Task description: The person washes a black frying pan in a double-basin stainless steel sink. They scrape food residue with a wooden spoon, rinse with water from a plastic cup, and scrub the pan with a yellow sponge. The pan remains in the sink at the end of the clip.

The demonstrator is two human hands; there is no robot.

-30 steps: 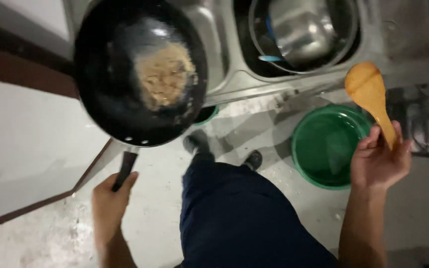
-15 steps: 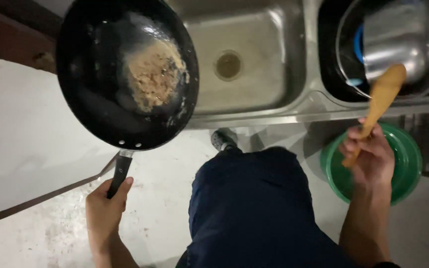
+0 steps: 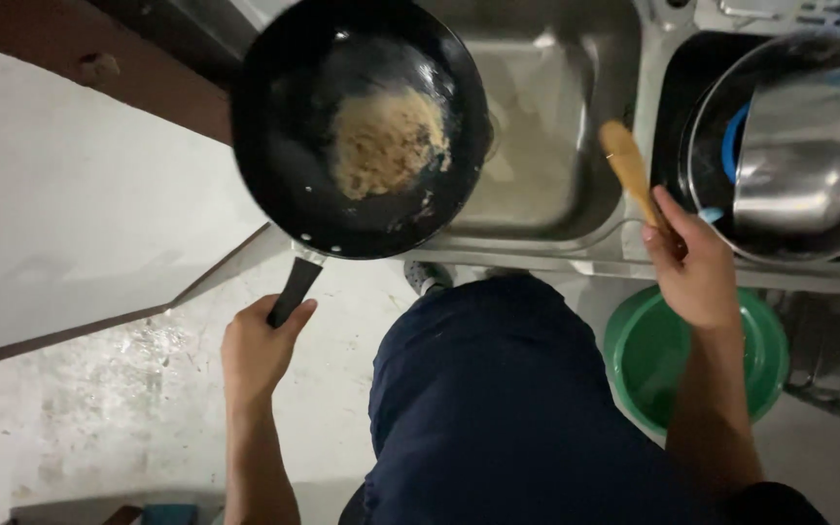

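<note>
My left hand [image 3: 262,345] grips the black handle of a round black frying pan [image 3: 284,185], held out over the left edge of a steel sink [image 3: 546,146]. A patch of pale brown food residue [image 3: 386,141] sticks to the pan's middle. My right hand [image 3: 694,264] holds a wooden spatula [image 3: 629,167] by its handle, blade pointing up over the sink's right rim. The pan and the spatula are apart.
A second sink basin on the right holds large steel pots [image 3: 799,146] with something blue between them. A green plastic basin [image 3: 648,355] sits on the floor under my right arm. My dark blue trouser legs [image 3: 498,408] fill the lower middle; a white wall [image 3: 70,194] stands left.
The pan has shifted right, toward and over the sink. My right hand has brought the spatula left from above the pots to the sink's right rim. The view has moved closer to the sink.
</note>
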